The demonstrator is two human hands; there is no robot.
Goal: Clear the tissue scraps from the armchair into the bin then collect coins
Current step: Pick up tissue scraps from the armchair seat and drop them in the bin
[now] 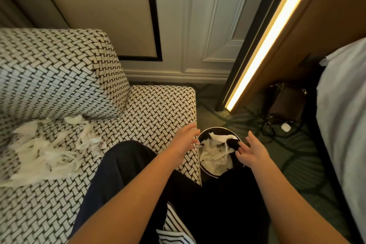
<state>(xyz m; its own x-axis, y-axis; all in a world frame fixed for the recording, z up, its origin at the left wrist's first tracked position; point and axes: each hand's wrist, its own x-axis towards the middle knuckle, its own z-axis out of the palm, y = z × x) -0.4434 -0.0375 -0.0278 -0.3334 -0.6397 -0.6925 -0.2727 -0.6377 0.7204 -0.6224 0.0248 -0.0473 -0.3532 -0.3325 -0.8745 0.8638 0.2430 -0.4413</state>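
Note:
The armchair (154, 105) has black-and-white woven upholstery and fills the left half of the view. A heap of white tissue scraps (45, 152) lies on its seat at the left. A round black bin (206, 134) stands on the floor beside the seat's right edge, with tissue scraps (213, 156) inside it. My left hand (186, 138) hovers at the bin's left rim, fingers apart, holding nothing. My right hand (251, 150) hovers over the bin's right rim, fingers spread and empty. No coins are visible.
My dark-trousered knee (122, 164) rests on the seat. A white bed (344, 105) rises at the right. A brown bag (285, 103), cables and a small white case (285, 127) lie on the patterned carpet beyond the bin. A lit strip (267, 39) runs along the wooden panel.

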